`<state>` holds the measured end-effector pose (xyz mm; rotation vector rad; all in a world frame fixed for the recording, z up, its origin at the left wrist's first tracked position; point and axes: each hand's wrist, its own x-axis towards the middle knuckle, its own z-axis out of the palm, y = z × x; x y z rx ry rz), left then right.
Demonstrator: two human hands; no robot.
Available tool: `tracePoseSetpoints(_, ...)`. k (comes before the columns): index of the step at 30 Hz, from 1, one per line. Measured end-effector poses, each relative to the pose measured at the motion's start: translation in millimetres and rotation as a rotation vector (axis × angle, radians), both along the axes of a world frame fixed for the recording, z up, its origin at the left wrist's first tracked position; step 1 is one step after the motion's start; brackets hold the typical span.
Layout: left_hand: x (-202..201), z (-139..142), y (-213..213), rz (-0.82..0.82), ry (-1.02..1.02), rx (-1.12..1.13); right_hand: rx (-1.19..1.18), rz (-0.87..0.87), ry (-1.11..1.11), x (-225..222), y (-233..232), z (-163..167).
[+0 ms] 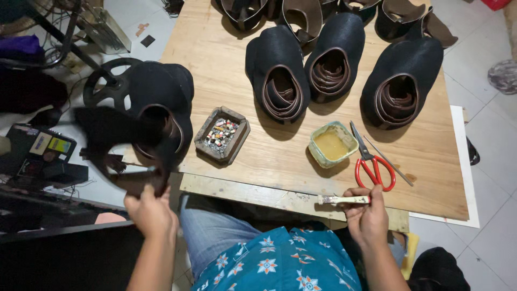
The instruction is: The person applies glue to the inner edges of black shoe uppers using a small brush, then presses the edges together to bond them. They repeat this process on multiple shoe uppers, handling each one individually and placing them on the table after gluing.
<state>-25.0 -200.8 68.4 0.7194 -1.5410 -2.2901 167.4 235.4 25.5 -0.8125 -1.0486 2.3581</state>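
Gripping a small brush [342,200] in closed right hand [367,218], left hand [151,213] pinching blurred dark cap piece [121,141]

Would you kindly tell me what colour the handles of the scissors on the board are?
Red; the scissors show best in the head view.

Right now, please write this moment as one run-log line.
left hand: holds dark leather piece | right hand: holds small brush | glue tub, red scissors: on wooden board
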Motion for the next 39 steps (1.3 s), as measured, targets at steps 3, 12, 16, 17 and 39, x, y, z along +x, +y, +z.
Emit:
tracePoseSetpoints(3, 34, 2, 5, -0.088, -0.016, 0.051, 0.002, -0.064, 0.162, 2, -8, 24)
tracePoseSetpoints(12, 76, 25, 96, -0.963, -0.042, -0.226, 0.715, 0.759, -0.215, -36, -58, 113)
tracePoseSetpoints(16, 79, 37, 117, -1.271, 0.013, -0.144, 1.177, 0.88, -0.068, -41, -89, 134)
tracePoseSetpoints(17, 78, 38, 118, -1.31, 0.014, -0.129, 1.122, 0.88, -0.142, -43, -93, 137)
tracePoseSetpoints(39, 19, -21, 71, -0.786, -0.466, 0.242, 0.734, 0.522, -0.244, -38, -26, 88)
